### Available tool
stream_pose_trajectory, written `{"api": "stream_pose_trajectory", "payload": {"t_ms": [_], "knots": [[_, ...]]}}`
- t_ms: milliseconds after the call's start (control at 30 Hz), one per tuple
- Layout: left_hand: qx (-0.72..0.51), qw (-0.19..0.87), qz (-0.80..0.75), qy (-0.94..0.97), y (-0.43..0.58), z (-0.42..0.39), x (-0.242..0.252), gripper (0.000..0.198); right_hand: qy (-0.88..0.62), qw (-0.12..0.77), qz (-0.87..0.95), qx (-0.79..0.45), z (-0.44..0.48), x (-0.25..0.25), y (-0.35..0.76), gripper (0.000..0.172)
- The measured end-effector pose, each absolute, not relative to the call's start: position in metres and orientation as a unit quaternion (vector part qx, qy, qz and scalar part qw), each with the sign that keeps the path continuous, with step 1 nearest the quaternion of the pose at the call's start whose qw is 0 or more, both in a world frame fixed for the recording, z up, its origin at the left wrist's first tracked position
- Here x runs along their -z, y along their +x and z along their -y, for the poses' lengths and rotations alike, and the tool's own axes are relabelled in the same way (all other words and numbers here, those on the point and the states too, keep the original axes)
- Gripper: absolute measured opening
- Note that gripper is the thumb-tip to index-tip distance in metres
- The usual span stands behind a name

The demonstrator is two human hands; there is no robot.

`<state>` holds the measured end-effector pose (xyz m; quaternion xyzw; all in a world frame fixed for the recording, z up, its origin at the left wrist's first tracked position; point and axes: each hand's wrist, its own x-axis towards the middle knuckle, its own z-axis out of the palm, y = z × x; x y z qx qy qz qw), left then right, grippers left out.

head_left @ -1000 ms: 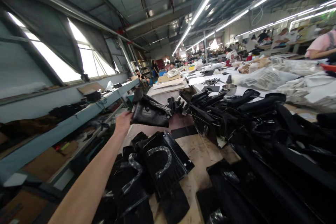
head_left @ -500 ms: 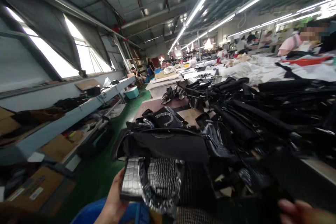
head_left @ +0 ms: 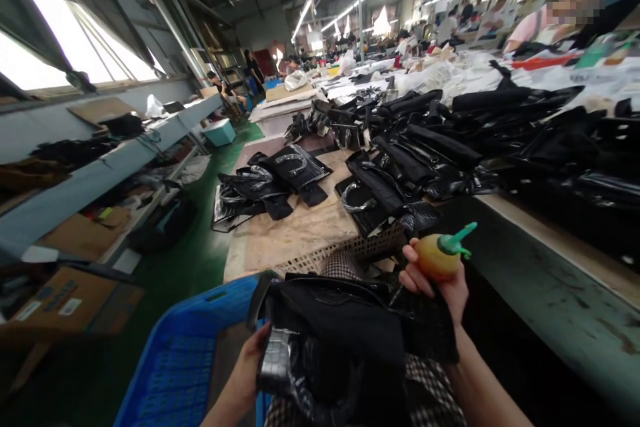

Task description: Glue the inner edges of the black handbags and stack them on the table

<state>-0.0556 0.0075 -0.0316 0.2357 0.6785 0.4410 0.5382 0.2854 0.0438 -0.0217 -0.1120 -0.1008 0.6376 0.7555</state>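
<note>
My left hand (head_left: 250,363) grips the left edge of a black handbag (head_left: 335,320) with a crocodile-pattern side and a plastic-wrapped handle, resting over my checked lap. The bag's black lining stands up at its top. My right hand (head_left: 440,280) is wrapped round a yellowish squeeze bottle (head_left: 434,257) with a green nozzle that points up and right. The bottle is above the bag's right side. Part of the left fingers is hidden behind the bag.
A blue plastic crate (head_left: 165,340) stands at lower left. Several black bag pieces (head_left: 270,180) lie on the wooden table (head_left: 305,233), and a large heap (head_left: 425,140) lies to the right. Further back are a cardboard box (head_left: 75,300) on the left and a person (head_left: 545,20) across the table.
My right hand has come from the lower right edge towards the bag, with the squeeze bottle now visible in it. The bag has moved down towards my lap, and the view has tilted down.
</note>
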Motion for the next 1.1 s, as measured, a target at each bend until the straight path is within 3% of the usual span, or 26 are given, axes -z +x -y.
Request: {"api": "stream_pose_trajectory", "payload": {"t_ms": [133,267,367,433,533,800,967,1100], "knots": [[-0.387,0.497,-0.695,0.347,-0.078,-0.016,0.024,0.027,-0.128,0.706,0.159,-0.678,-0.039,0.014,0.278,0.055],[-0.386,0.314,-0.693,0.522,-0.078,-0.013,-0.013,0.046,-0.164,0.673,0.203,-0.692,-0.036,0.000,0.275,0.057],[-0.257,0.186,-0.468,0.825,-0.051,-0.005,-0.030,0.057,-0.165,0.665,0.211,-0.697,-0.037,-0.007,0.270,0.057],[-0.194,0.107,-0.292,0.930,-0.028,-0.007,-0.030,0.058,-0.163,0.666,0.207,-0.698,-0.038,-0.009,0.266,0.057],[-0.194,0.027,-0.218,0.956,0.000,-0.023,-0.018,0.044,-0.174,0.667,0.206,-0.695,-0.042,-0.011,0.262,0.056],[-0.143,0.000,-0.083,0.986,0.024,-0.064,-0.025,0.017,-0.245,0.684,0.184,-0.662,-0.049,-0.019,0.262,0.047],[-0.122,-0.004,-0.079,0.989,0.027,-0.072,-0.059,0.016,-0.292,0.679,0.195,-0.645,-0.052,-0.029,0.262,0.045],[-0.200,-0.064,-0.099,0.973,0.037,-0.068,-0.074,0.013,-0.307,0.647,0.210,-0.665,-0.057,-0.045,0.255,0.051]]}}
